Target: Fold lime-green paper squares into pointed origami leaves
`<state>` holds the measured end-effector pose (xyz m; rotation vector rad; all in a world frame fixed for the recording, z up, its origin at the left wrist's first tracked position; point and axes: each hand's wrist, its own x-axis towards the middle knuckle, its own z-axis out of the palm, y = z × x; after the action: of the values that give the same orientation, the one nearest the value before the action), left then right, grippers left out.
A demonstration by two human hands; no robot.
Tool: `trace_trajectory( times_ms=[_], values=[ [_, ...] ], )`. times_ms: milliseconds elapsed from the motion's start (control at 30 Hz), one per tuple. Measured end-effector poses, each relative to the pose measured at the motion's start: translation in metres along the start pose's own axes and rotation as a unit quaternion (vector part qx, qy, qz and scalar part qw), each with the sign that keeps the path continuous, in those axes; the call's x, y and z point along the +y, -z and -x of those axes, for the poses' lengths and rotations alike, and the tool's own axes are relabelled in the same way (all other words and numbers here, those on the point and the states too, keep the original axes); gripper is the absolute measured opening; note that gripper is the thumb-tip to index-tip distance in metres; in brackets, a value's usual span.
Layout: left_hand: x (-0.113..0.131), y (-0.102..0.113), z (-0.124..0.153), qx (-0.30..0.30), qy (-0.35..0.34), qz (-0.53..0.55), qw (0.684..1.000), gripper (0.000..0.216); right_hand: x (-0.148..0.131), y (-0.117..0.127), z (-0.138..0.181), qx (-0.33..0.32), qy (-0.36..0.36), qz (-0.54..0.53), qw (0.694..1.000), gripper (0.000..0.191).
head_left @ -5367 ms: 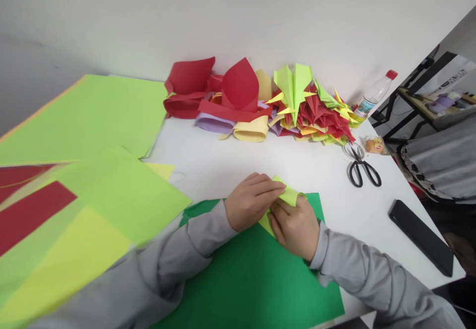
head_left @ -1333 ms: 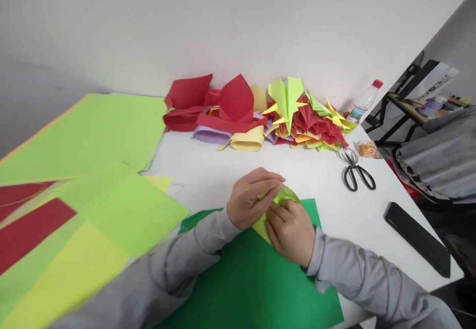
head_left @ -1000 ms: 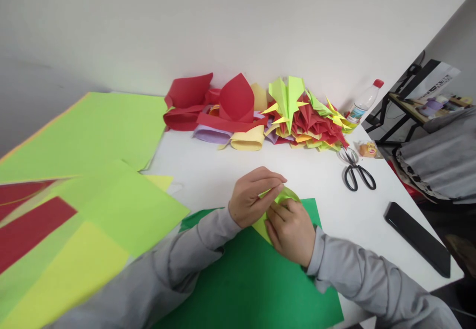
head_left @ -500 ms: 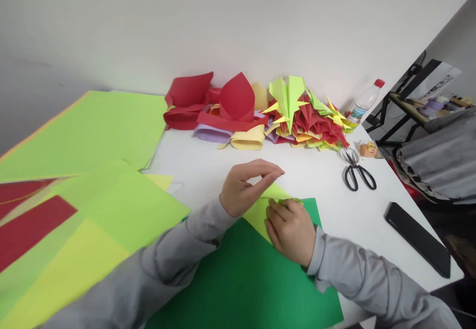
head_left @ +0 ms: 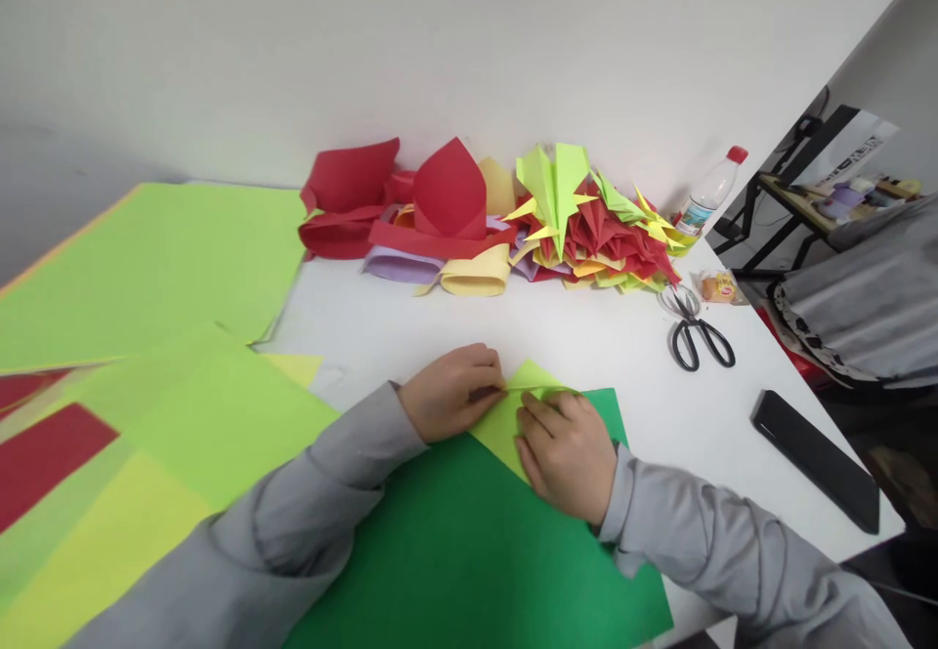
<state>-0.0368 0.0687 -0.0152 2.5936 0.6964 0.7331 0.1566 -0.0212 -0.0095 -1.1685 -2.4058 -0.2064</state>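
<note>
A small folded sheet of yellow-green paper (head_left: 500,430) lies over the far edge of a dark green sheet (head_left: 469,551). At the folded sheet's left edge, my left hand (head_left: 455,393) is closed, thumb and fingertips pinched on the fold. My right hand (head_left: 563,449) presses down on the right part of the same paper with curled fingers, covering much of it. A crease runs across the paper between the two hands, and a pointed flap (head_left: 534,373) shows beyond it.
Large lime-green sheets (head_left: 220,238) and red strips (head_left: 51,463) spread over the left. Red paper hats (head_left: 450,194) and folded paper pieces (head_left: 597,229) line the wall. Scissors (head_left: 700,331), a bottle (head_left: 707,199), a wrapped snack (head_left: 718,287) and a black case (head_left: 817,461) lie right.
My left hand has come down from above the paper and now pinches its left edge. My right hand stays pressed on the paper. The view has shifted slightly.
</note>
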Motion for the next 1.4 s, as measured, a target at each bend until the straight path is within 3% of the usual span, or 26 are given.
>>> trace_trajectory(
  times_ms=[300,700,1167,1267,1400],
  values=[
    [0.0,0.004,0.0,-0.016,-0.029,-0.021,0.999,0.017,-0.001,0.002,-0.001,-0.006,-0.004,-0.019,1.0,0.022],
    [-0.004,0.005,0.002,-0.044,0.01,-0.001,0.999,0.014,-0.001,0.002,-0.001,-0.02,-0.004,-0.011,1.0,0.024],
    [0.001,-0.002,0.0,-0.048,-0.017,-0.144,0.988,0.018,-0.002,0.003,-0.002,-0.015,0.006,-0.009,1.0,0.026],
    [0.004,-0.008,-0.001,-0.025,-0.01,-0.156,0.987,0.019,-0.002,0.003,-0.001,-0.022,-0.002,-0.01,1.0,0.025],
    [0.012,-0.021,-0.005,0.064,0.013,-0.104,0.992,0.017,-0.001,0.002,0.0,-0.016,0.004,-0.003,1.0,0.027]
  ],
)
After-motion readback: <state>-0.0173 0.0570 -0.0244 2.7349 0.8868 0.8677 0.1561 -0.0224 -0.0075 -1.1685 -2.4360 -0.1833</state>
